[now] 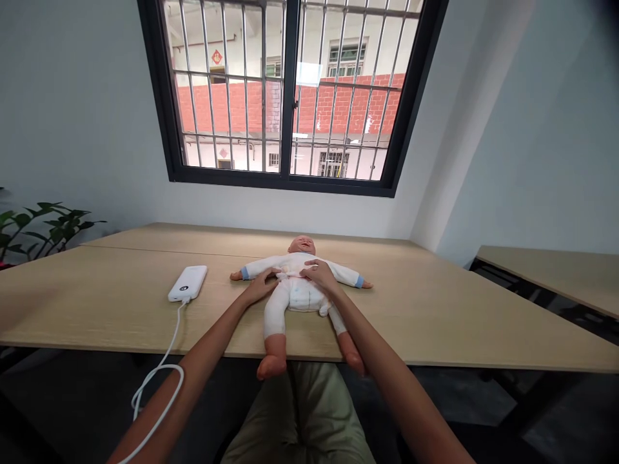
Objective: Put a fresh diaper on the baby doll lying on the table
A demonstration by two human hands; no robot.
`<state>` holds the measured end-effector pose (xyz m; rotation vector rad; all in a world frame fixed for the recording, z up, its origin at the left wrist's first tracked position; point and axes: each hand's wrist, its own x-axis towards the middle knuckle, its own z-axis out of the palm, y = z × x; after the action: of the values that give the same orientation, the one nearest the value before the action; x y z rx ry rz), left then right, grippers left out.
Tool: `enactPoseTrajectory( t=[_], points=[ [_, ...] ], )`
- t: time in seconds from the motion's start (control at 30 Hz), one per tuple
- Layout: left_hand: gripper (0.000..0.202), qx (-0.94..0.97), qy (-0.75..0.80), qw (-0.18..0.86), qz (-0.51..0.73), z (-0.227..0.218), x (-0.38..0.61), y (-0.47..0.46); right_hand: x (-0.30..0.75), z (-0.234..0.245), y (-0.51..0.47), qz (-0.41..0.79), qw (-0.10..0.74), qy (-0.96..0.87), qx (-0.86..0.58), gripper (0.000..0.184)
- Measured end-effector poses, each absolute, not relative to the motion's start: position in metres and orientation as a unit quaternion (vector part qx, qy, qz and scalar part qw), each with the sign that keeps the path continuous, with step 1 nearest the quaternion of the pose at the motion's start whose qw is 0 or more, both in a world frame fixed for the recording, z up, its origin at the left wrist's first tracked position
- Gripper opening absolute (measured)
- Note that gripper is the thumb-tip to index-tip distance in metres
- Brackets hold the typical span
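A baby doll point(296, 263) lies on its back on the table, head away from me, arms stretched out sideways. It wears a white top with blue cuffs, white leggings and a white diaper point(305, 296); its bare feet hang over the front edge. My left hand point(262, 286) is at the doll's waist on the left, fingertips closed on the clothing there. Across the belly from it, my right hand point(320, 274) has its bent fingers on the cloth at the waist. Exactly which layer the fingertips pinch is too small to tell.
A white power bank point(188, 283) lies left of the doll, its white cable point(175, 335) running down over the table edge beside my left forearm. The wooden table point(435, 309) stands under a barred window point(290, 183). A leafy plant point(46, 225) is at far left, another table point(556, 267) at right.
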<state>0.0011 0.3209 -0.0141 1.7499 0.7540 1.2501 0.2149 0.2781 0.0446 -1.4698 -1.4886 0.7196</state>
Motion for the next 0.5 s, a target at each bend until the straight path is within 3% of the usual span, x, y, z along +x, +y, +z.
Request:
enactPoseTrajectory(
  t=[0.23, 0.4, 0.5],
  points=[
    [0.021, 0.706, 0.31, 0.347, 0.534, 0.002, 0.016, 0.303, 0.22, 0.033, 0.279, 0.273, 0.482, -0.598, -0.579, 0.047],
    [0.024, 0.81, 0.334, 0.203, 0.437, -0.004, 0.014, 0.301, 0.221, 0.026, 0.289, 0.265, 0.496, -0.583, -0.586, 0.051],
    [0.029, 0.822, 0.364, 0.172, 0.403, -0.007, 0.009, 0.303, 0.218, 0.026, 0.29, 0.258, 0.49, -0.596, -0.582, 0.043]
  ],
)
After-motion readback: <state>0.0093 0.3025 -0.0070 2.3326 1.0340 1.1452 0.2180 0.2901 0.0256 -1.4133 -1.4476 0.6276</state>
